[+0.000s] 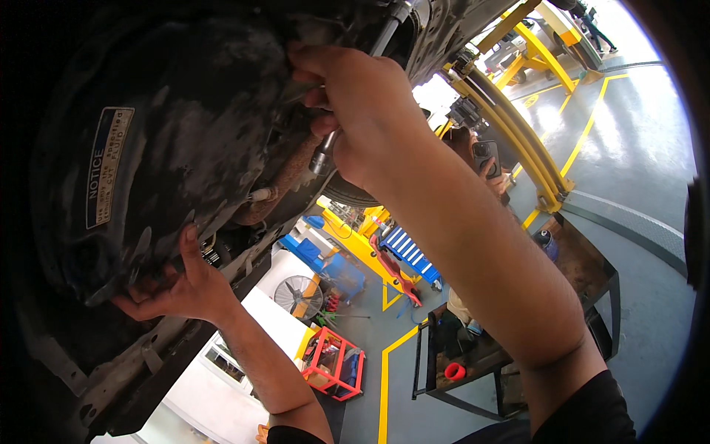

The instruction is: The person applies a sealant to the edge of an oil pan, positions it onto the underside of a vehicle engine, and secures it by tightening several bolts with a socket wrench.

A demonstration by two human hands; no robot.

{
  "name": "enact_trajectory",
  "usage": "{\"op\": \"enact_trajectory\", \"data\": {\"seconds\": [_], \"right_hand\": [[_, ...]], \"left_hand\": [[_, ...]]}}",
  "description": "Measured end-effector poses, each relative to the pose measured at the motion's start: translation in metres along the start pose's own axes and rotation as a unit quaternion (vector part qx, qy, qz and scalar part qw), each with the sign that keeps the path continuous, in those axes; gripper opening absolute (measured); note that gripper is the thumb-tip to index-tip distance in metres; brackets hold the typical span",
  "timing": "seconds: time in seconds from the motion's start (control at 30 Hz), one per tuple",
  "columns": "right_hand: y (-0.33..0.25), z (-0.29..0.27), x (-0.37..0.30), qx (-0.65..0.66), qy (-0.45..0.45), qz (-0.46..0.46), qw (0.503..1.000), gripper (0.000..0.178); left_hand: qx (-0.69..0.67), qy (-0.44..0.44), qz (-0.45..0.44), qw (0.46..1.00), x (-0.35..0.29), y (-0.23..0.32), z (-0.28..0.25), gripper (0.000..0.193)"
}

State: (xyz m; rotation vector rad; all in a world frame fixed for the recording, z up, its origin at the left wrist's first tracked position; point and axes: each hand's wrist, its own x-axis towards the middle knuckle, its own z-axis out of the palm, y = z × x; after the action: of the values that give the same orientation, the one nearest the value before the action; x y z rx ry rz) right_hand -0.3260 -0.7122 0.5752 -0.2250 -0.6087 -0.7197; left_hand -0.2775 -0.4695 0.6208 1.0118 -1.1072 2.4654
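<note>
Overhead, the underside of a raised car shows a large black oil pan (pixel 192 140) with a printed label (pixel 109 166). My left hand (pixel 177 288) grips its lower edge, thumb on the face and fingers curled underneath, partly hidden. Up at the pan's far right edge, my right hand (pixel 362 96) is closed around a chrome socket wrench (pixel 321 160). The wrench's socket end shows below the palm and its shaft above the wrist. The right index finger reaches to the pan's rim. A rusty exhaust pipe (pixel 285 177) runs between the hands.
A black cart (pixel 444 392) with a red ring-shaped item (pixel 455 371) stands below right. Behind my right forearm, a person holds a phone (pixel 485 155). Yellow lift arms (pixel 518 133), a red cart (pixel 333 362), a fan (pixel 298 296) and a blue-drawer cabinet (pixel 410 251) stand around.
</note>
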Motion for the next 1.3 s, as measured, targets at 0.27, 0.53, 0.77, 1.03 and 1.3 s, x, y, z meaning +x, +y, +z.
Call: {"op": "enact_trajectory", "data": {"seconds": [0.27, 0.53, 0.77, 1.03, 1.3], "right_hand": [[0.004, 0.003, 0.001, 0.035, 0.003, 0.014, 0.999, 0.012], [0.001, 0.01, -0.008, -0.049, 0.052, 0.018, 0.997, 0.014], [0.006, 0.012, -0.002, -0.044, 0.052, -0.037, 0.997, 0.011], [0.001, 0.0, 0.006, 0.028, -0.02, -0.026, 0.999, 0.008], [0.007, 0.001, 0.008, 0.01, 0.029, -0.002, 1.0, 0.006]], "left_hand": [[0.031, -0.002, 0.004, 1.0, 0.0, 0.004, 0.0, 0.117], [0.042, -0.011, 0.009, 0.999, 0.0, 0.003, -0.002, 0.117], [0.033, -0.015, 0.001, 0.999, -0.001, 0.006, 0.001, 0.117], [0.008, 0.001, 0.027, 1.0, 0.001, 0.003, 0.002, 0.114], [0.103, 0.027, -0.007, 0.994, -0.006, -0.016, -0.001, 0.122]]}}
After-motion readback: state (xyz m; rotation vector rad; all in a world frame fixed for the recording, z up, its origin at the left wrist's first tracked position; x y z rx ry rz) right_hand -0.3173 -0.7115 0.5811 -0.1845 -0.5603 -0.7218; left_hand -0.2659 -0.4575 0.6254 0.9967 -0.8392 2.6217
